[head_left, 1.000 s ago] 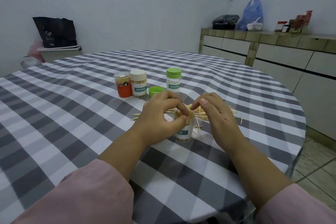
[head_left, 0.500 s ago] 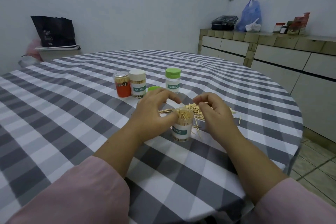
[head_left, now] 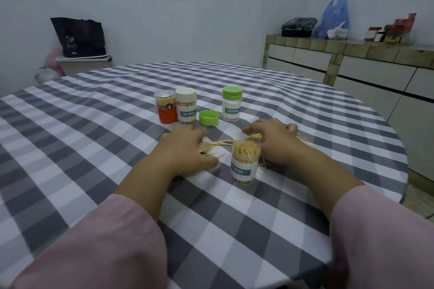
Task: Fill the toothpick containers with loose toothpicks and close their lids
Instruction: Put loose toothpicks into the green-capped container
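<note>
- Labels reading "TOOTHPICK" showed on the white-lidded jar (head_left: 186,108) and the green-lidded jar (head_left: 231,107) at centre frame; the open jar (head_left: 245,162), lower right of centre, showed only "THPICK".
- Left hand (head_left: 185,150) lay palm-down with relaxed fingers on the loose toothpicks (head_left: 225,143), gripping nothing.
- Right hand (head_left: 277,141) rested flat over the same pile, just behind the open jar.
- Green lid (head_left: 208,118) sat loose between the labelled jars, beside a red jar (head_left: 166,110).

1 head cam, looks fwd & down, close over checked table (head_left: 293,230).
</note>
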